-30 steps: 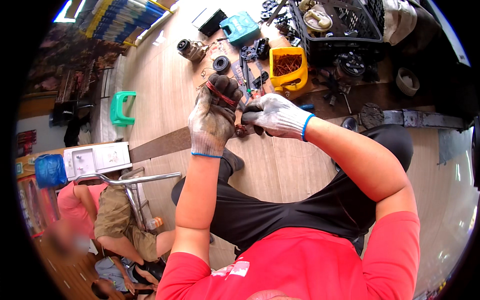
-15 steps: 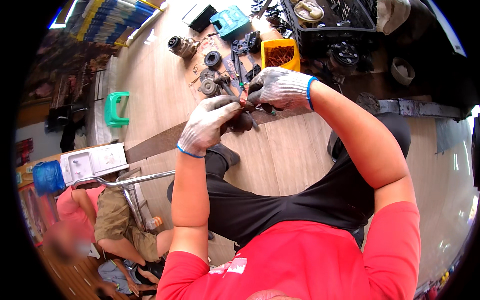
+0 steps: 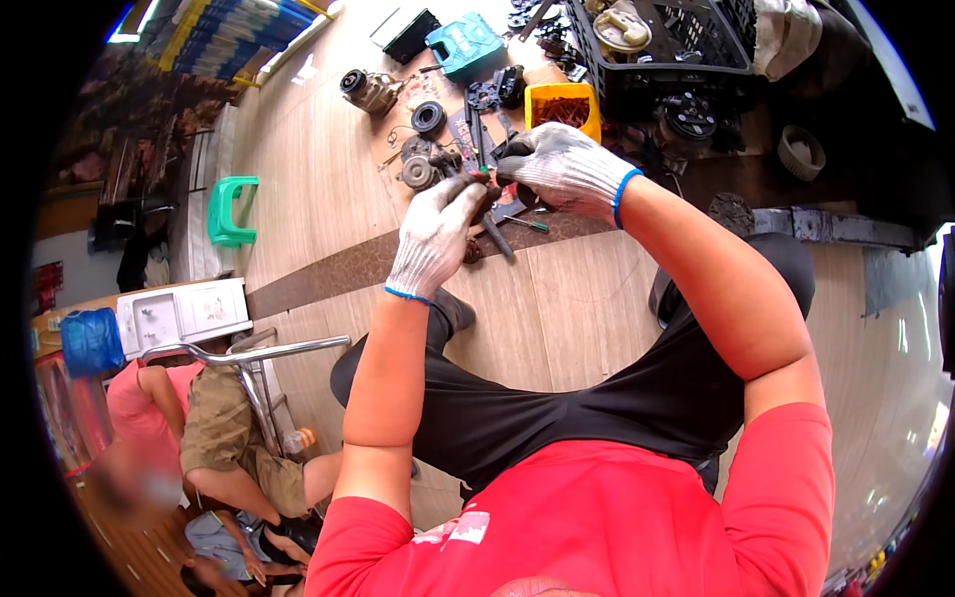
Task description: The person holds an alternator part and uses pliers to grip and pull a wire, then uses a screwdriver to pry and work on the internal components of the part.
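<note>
Both hands wear white knit gloves with dark palms and blue cuffs, held close together above the floor. My left hand (image 3: 438,234) is closed, its thumb and fingers pinched at the tips around something small and dark. Just right of it, my right hand (image 3: 569,171) is also closed, fingers curled down over a dark piece that the glove mostly hides. What either hand holds is too covered to name. A dark bar (image 3: 497,237) slants below the fingertips, and a thin screwdriver with a green handle (image 3: 538,227) lies beside it.
Beyond my hands are a pulley-like round part (image 3: 419,173), a black ring (image 3: 429,118), a metal compressor-like unit (image 3: 368,92), a yellow container of rusty-brown pieces (image 3: 592,117), a teal case (image 3: 468,45) and a black crate (image 3: 686,68). A green stool (image 3: 232,212) stands left; people sit lower left.
My left hand has moved up and to the right, with its fingertips lifted. My right hand has shifted slightly up. More of the bar and screwdriver below them now shows.
</note>
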Available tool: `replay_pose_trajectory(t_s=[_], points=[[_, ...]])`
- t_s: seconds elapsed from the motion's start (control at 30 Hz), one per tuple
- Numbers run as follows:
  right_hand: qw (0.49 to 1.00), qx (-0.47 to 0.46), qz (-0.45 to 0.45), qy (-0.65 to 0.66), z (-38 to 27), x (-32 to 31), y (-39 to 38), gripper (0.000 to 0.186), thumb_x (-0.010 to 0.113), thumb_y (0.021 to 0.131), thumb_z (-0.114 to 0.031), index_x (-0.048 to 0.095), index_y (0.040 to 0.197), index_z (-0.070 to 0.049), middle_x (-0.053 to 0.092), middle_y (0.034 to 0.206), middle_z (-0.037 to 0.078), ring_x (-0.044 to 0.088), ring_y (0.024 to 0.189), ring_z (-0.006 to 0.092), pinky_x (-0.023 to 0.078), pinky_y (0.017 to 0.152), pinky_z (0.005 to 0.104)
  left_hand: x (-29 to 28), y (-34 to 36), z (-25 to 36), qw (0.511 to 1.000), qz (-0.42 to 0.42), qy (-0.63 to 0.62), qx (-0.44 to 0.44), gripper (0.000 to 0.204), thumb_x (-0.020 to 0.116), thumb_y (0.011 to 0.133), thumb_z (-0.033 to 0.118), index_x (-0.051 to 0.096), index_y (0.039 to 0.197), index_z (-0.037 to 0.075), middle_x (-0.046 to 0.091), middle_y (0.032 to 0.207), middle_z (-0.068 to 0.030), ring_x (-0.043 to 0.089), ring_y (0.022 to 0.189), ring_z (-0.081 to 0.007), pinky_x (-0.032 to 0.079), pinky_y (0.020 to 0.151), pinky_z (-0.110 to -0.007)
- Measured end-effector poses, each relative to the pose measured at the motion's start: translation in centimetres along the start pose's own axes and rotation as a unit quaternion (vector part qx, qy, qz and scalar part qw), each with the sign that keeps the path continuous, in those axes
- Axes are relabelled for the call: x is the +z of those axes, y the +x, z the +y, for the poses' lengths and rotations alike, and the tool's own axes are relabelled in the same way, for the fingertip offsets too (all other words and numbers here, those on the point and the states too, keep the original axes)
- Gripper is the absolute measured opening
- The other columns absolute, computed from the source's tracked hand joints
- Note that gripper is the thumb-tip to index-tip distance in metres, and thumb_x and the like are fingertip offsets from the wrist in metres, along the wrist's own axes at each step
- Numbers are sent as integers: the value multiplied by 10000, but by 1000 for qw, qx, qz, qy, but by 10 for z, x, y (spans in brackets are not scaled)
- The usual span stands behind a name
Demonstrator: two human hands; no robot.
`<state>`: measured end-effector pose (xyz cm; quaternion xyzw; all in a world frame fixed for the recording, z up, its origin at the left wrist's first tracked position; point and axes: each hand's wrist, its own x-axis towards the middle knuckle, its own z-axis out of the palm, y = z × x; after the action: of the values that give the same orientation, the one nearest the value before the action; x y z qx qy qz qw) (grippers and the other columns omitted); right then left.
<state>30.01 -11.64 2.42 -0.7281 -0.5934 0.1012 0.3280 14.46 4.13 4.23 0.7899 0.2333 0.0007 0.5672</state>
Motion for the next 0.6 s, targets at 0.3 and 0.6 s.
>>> replay_pose_trajectory(t_s=[0.3,0.6], points=[[987,-145,52,37,-8,43,-13,236,504,982,-150,716,1067,-94,725,976,120,704,850,223,541,727,346,0,24,-18,873,-19,-487,-16,422,504,1040,301,615,1286,-23,682,1209,-182,663,1081,-333,548,926,-491],[900,193,-133,367,-41,-3,-21,249,624,936,-237,713,920,-5,698,762,37,589,605,116,467,566,288,-14,20,-17,837,-58,-542,43,321,533,1043,242,610,1210,-21,696,1022,-99,655,982,-280,542,882,-465]])
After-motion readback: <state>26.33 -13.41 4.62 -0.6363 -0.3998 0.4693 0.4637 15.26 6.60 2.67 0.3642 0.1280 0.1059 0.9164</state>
